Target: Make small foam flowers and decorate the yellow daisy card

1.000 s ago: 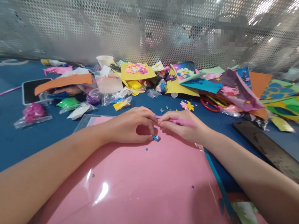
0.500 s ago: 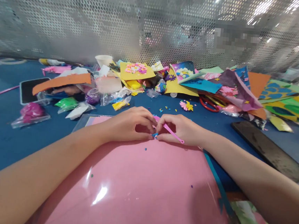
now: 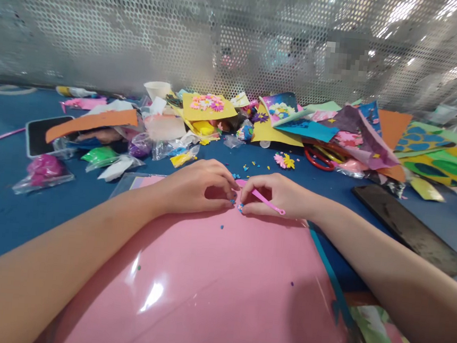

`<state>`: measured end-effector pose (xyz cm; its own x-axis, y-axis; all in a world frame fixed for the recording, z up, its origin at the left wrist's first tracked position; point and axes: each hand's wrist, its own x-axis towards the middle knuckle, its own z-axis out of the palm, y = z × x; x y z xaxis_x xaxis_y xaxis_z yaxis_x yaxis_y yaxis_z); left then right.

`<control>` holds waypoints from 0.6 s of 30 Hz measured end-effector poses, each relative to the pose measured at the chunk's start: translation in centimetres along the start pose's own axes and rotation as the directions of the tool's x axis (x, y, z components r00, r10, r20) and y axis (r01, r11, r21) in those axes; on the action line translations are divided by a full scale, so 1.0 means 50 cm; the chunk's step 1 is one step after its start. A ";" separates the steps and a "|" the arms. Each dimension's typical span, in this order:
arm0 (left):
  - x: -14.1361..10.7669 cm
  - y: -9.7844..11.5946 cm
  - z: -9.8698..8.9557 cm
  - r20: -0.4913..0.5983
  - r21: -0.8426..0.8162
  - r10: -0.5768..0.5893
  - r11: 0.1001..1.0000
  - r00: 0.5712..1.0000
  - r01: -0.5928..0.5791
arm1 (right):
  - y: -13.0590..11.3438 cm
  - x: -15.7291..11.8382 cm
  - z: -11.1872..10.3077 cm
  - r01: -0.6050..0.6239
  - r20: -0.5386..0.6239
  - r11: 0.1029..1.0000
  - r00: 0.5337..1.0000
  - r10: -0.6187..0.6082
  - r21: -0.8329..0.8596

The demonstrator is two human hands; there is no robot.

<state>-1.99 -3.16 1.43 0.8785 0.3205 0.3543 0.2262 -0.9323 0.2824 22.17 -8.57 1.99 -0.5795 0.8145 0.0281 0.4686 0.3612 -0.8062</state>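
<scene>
My left hand (image 3: 207,188) is pinched closed on a tiny bit of blue clay (image 3: 233,201). My right hand (image 3: 276,194) grips a small blue clay piece (image 3: 241,208) with paler specks between thumb and fingertip. A thin pink plastic clay tool (image 3: 269,202) is tucked in the same hand, its looped end sticking out to the right. Both hands rest at the far edge of a pink sheet in a clear plastic sleeve (image 3: 219,283), with a narrow gap between the fingertips. A blue crumb (image 3: 221,227) lies on the sleeve just in front of them.
Bagged clay in magenta (image 3: 44,170) and green (image 3: 100,155) lies at left, near a tablet-like slate (image 3: 41,144). Coloured paper, yellow card (image 3: 207,110) and red-handled scissors (image 3: 318,159) are heaped along the back. A phone (image 3: 408,224) lies at right. Perforated metal (image 3: 145,31) stands behind.
My fingertips have moved slightly apart, parting the blue clay so that each hand now holds a bit. The pink tool has shifted slightly right with my right hand.
</scene>
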 end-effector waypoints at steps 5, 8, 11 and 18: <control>0.005 -0.004 0.002 -0.030 -0.016 0.014 1.000 0.999 -0.014 | 0.007 -0.005 -0.004 0.067 -0.002 0.990 0.998 -0.067 -0.127; 0.006 -0.005 0.003 -0.060 -0.033 0.018 0.999 0.998 -0.020 | 0.008 -0.004 -0.008 0.096 -0.007 0.981 0.995 -0.098 -0.167; 0.004 -0.001 0.001 -0.067 -0.033 -0.006 0.999 0.998 0.004 | 0.011 -0.001 -0.011 0.099 -0.042 0.973 0.993 -0.110 -0.211; 0.004 0.010 -0.004 -0.177 0.073 -0.008 0.997 0.984 0.021 | 0.024 0.004 0.003 0.116 -0.161 0.978 0.983 -0.088 0.172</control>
<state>-1.80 -3.53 1.83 0.7881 0.3524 0.5047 0.2749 -0.9351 0.2237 22.50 -8.06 0.93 -0.5039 0.8417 0.1937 0.2761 0.3695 -0.8873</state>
